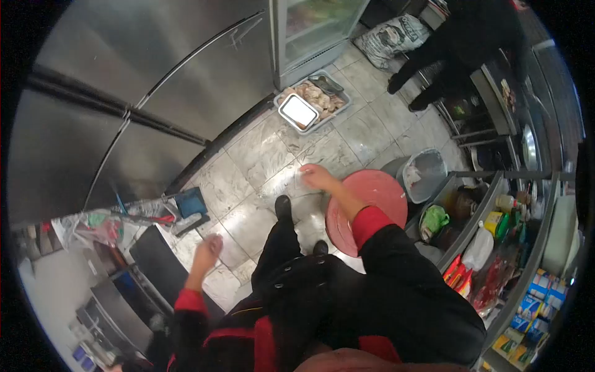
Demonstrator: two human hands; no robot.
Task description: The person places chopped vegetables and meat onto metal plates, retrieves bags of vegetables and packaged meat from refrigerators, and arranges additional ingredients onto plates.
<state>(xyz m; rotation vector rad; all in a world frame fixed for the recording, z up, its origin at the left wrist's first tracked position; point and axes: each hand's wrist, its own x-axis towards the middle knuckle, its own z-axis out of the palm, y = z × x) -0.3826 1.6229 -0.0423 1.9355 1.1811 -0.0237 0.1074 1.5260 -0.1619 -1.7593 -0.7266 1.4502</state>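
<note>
My left hand (209, 251) hangs over the tiled floor on the left, slightly blurred. Its fingers look curled in, and nothing shows in them. My right hand (318, 177) is stretched forward above the tiles, fingers loosely bent and a little apart, with nothing visible between them. Just beside my right forearm stands a round red lid or tub top (367, 211), partly covered by my sleeve. Ahead of the right hand, a grey plastic tub (335, 116) holds pale raw meat pieces (317, 97). A rectangular tray with a bright white surface (299, 112) lies on top of the meat.
Steel fridge doors (186, 87) line the left, with a glass-door cooler (316, 31) ahead. A lined bin (424, 175) and shelves with packets and a green bag (436, 217) stand right. Another person (458, 49) is near a printed sack (392, 40). Wet-looking tiles (257, 155) lie between.
</note>
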